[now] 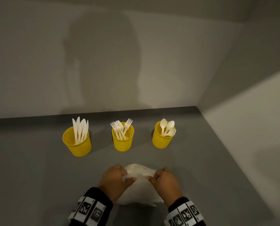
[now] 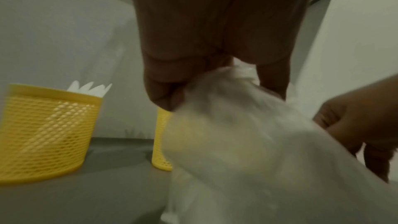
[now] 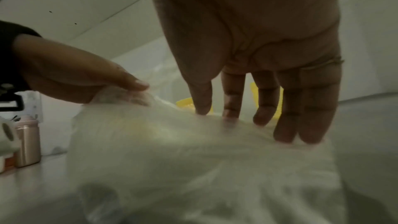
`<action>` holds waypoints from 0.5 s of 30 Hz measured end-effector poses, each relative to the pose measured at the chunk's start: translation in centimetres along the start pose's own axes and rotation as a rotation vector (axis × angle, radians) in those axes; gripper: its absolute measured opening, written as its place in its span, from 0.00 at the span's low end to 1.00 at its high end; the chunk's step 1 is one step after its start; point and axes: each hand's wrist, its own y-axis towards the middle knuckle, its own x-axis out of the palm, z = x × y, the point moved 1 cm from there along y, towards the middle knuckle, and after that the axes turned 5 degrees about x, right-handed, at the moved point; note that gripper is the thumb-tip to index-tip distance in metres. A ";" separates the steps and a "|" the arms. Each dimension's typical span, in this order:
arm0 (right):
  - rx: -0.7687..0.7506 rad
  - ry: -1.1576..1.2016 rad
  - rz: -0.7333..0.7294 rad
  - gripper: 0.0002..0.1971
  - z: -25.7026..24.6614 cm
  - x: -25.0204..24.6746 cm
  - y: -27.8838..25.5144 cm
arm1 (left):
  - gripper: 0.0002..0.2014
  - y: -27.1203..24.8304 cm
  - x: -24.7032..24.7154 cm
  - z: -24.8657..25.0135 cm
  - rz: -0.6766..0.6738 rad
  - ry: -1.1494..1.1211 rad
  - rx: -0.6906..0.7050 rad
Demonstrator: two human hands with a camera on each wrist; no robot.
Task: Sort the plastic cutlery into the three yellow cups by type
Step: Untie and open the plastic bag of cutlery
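Both hands sit lowest in the head view, working a thin white plastic bag on the grey table. Left hand has its fingers curled, pinching the bag's upper edge; right hand grips the opposite edge. Behind them stand three yellow cups: knives in the left cup, forks in the middle cup, spoons in the right cup. No loose cutlery shows on the table, so the sorting looks done (whether anything remains in the bag cannot be told).

From the left wrist, the fingers clamp a bunched fold of the blurred bag, just in front of a mesh cup.

From the right wrist, the fingers lie nearly straight, tips pressing the film, thumb pinching it. A pink bottle stands off to the side.

Risk, as I judge it: the light bag, swung forward, could brush the cups and tip one, spilling sorted pieces.
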 end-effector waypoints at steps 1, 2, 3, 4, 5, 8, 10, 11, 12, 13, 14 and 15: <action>0.007 0.006 -0.010 0.18 0.4 0.1 0.0 | 0.32 -0.2 0.1 -0.6 -0.018 -0.064 0.021; 0.016 0.023 -0.005 0.21 0.8 0.0 -0.1 | 0.33 -0.6 0.1 -1.2 -0.031 -0.119 0.024; 0.026 0.039 0.001 0.22 1.3 0.0 -0.2 | 0.32 -1.0 0.0 -1.5 -0.040 -0.155 0.010; 0.031 0.053 0.017 0.22 1.8 0.0 -0.3 | 0.31 -1.4 0.0 -1.9 -0.040 -0.133 0.004; 0.051 0.059 0.030 0.22 2.1 -0.1 -0.4 | 0.30 -1.7 -0.2 -2.2 -0.028 -0.064 0.013; 0.079 0.015 0.013 0.25 2.5 -0.4 -1.0 | 0.35 -2.4 -1.4 -1.8 -0.057 0.284 0.031; 0.062 -0.113 -0.062 0.17 1.8 -0.6 -1.8 | 0.38 -2.1 -1.8 -1.5 -0.074 0.327 0.001; 0.039 -0.144 -0.056 0.10 1.5 -0.5 -2.1 | 0.33 -2.0 -2.2 -1.1 -0.034 0.295 -0.025; 0.007 -0.121 -0.030 0.04 1.4 -0.5 -2.3 | 0.28 -1.9 -2.5 -0.8 0.025 0.245 -0.041; -0.002 -0.081 0.001 0.08 1.5 -0.3 -2.3 | 0.25 -1.8 -2.7 -0.5 0.085 0.195 -0.051; -0.019 -0.009 0.037 0.12 1.5 0.0 -2.4 | 0.27 -1.7 -2.7 -0.3 0.137 0.162 -0.053; -0.005 0.098 0.050 0.12 1.5 0.0 -2.4 | 0.30 -1.7 -2.7 -0.1 0.169 0.147 -0.061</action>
